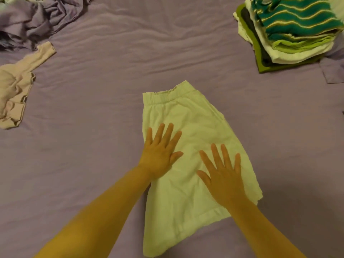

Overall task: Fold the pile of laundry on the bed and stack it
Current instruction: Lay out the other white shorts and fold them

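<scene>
Matt, softly creased white cotton-like shorts with a ruffled elastic waistband lie on the bed's wrinkled purple cloth sheet; at its far right corner, a striped knit top looks fuzzy.

- Light was dim and warm, tinting everything yellowish.
- A soft shadow fell on the bed sheet beside the arms, near the bottom edge.
- No glare showed.
- Detail was soft throughout; the folded stack smeared and bent toward the corner.
</scene>
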Demonstrator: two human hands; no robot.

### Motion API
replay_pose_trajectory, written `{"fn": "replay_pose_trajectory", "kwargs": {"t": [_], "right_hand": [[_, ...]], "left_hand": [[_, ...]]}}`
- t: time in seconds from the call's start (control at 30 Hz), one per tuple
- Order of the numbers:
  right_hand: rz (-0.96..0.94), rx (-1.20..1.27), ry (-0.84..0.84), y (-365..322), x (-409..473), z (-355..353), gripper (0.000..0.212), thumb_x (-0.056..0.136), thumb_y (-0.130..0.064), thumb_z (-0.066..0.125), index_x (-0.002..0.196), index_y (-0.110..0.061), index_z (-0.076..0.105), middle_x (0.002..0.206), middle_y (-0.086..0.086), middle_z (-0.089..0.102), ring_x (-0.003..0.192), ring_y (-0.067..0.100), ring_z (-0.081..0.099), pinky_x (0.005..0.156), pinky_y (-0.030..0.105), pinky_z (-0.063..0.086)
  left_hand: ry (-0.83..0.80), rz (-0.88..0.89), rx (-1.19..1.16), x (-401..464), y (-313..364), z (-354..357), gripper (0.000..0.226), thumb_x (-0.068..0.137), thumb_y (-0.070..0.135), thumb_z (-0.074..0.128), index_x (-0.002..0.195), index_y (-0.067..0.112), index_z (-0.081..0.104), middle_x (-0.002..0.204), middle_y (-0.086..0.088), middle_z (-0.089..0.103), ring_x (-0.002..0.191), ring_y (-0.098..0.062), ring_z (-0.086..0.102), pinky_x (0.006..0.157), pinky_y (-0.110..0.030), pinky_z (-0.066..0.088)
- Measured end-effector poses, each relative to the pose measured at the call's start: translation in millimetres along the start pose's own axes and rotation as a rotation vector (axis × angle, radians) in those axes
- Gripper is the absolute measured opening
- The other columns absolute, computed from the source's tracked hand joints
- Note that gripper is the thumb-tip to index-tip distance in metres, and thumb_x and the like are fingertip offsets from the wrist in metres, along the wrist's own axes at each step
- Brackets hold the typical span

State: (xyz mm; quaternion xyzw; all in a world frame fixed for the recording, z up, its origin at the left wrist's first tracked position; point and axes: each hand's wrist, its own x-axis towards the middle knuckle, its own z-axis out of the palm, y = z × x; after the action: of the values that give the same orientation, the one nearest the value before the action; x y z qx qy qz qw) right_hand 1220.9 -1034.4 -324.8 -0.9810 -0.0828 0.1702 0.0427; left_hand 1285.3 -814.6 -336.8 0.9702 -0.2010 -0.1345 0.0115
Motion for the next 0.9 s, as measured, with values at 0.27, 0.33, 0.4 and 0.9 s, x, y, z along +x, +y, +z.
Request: {"fn": "replay_pose_trajectory", "kwargs": {"t": [0.27,0.33,0.4,0.9], "right_hand": [[-0.108,-0.032,-0.059,-37,-25,-1,0.061,0.091,-0.060,0.024,0.140,-0.030,0.046,0.150,0.011,0.036,0.135,0.038,0.036,0.100,0.068,0.032],[-0.022,0.043,-0.086,-49,-30,-13,0.067,0.092,-0.063,0.012,0.139,-0.029,0.046,0.148,0.013,0.039,0.134,0.040,0.038,0.100,0.068,0.031],[-0.013,0.175,-0.105,-71,-37,-18,0.076,0.087,-0.071,-0.002,0.145,-0.034,0.030,0.154,0.013,0.027,0.141,0.037,0.025,0.108,0.060,0.024],[-0.206,0.756,-0.137,-103,-99,-41,0.071,0.089,-0.022,0.064,0.138,-0.048,0.020,0.153,-0.021,0.010,0.127,-0.004,0.031,0.090,-0.007,0.022]], "left_hand": [[-0.021,-0.178,-0.263,-107,16,10,0.056,0.098,0.052,0.028,0.149,0.028,0.023,0.158,-0.010,0.006,0.146,-0.036,0.008,0.116,-0.054,0.015],[-0.067,-0.252,-0.387,-135,22,11,0.055,0.099,0.050,0.029,0.149,0.033,0.010,0.158,-0.001,-0.007,0.147,-0.024,-0.007,0.119,-0.042,0.006],[-0.016,-0.347,-0.605,-159,31,6,0.051,0.101,0.040,0.038,0.149,0.029,0.027,0.158,0.002,0.014,0.146,-0.019,0.011,0.116,-0.028,0.016],[-0.101,-0.731,-2.203,-170,47,-55,0.053,0.094,0.055,0.031,0.126,0.021,0.056,0.119,-0.006,0.068,0.108,-0.024,0.063,0.100,-0.041,0.046]]}}
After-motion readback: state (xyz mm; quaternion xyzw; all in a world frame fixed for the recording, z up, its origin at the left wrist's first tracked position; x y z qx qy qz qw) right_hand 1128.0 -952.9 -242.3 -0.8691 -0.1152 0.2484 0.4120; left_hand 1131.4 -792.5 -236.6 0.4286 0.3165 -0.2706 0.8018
